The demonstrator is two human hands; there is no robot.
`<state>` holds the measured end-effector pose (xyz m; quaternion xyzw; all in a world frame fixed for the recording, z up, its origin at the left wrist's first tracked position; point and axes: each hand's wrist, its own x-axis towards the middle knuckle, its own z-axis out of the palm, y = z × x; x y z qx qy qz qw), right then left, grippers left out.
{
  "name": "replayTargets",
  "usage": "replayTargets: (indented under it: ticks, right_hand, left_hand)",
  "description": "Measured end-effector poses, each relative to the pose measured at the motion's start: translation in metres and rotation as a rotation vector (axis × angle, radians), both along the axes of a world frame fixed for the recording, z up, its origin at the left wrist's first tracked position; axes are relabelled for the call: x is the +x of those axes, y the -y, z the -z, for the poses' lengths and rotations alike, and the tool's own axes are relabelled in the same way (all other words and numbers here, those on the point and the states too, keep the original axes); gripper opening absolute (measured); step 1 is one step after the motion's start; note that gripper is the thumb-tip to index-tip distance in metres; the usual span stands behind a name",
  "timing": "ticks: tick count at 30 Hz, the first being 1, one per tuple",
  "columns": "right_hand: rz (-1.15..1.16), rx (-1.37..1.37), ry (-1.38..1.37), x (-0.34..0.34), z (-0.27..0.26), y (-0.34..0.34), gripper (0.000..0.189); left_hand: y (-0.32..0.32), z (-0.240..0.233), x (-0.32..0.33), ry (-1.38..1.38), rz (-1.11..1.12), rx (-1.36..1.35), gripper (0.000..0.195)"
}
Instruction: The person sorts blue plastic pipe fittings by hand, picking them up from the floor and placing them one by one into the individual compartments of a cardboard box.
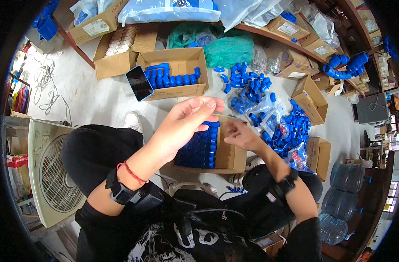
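My left hand is raised above an open cardboard box, palm turned inward, fingers loosely bent, with nothing seen in it. Inside the box, rows of blue plastic pipe fittings fill the left part, while bare cardboard shows at the right. My right hand hovers over the right side of this box; its fingers are blurred, and I cannot make out whether they hold anything. To the right on the floor lies a heap of loose blue elbow fittings, some among clear plastic bags.
A second carton with blue fittings stands ahead, a smartphone at its left corner. A box fan is at my left. Large water bottles lie at right. Green plastic bags sit under a shelf. Open cartons flank the heap.
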<state>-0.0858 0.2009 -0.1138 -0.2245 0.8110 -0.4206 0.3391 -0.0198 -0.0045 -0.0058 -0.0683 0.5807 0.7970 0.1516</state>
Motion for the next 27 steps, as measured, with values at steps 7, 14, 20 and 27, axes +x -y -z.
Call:
replayTargets:
  ticks: [7,14,20,27]
  right_hand:
    - [-0.19,0.214,-0.15,0.022,0.128,0.035,0.041]
    - [-0.243,0.472,-0.32,0.064,0.164,0.082,0.07]
    - [-0.266,0.548,-0.403,0.072,0.156,0.092,0.062]
    - [-0.291,0.456,-0.539,0.084,0.16,0.094,0.055]
  left_hand:
    - [0.007,-0.011,0.003,-0.031,-0.035,-0.002,0.032]
    - [0.014,-0.011,0.006,-0.034,-0.062,0.03,0.03]
    - [0.017,-0.011,0.007,-0.118,-0.056,0.096,0.029]
    - [0.02,-0.01,0.011,-0.073,-0.059,0.11,0.028]
